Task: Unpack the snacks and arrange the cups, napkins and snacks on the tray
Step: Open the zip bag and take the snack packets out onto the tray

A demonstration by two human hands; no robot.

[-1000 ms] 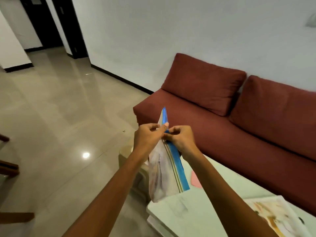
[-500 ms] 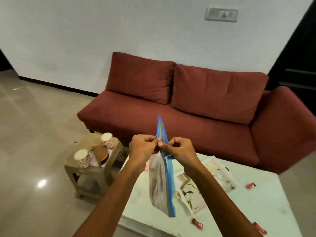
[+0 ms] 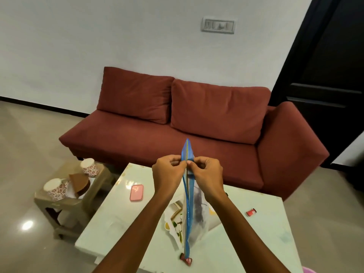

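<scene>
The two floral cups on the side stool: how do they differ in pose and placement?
The near cup lies tipped, its white opening facing the camera, at the stool's front edge. The far cup sits further back, nearer the sofa, and looks smaller. The brown napkins lie between them. Both share white paper with red flower print, and neither is on the tray.

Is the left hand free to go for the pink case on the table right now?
Probably not yet. The left hand and right hand both pinch the bag at its seal. Nothing blocks the way to the pink case, which lies on open table to the left.
</scene>
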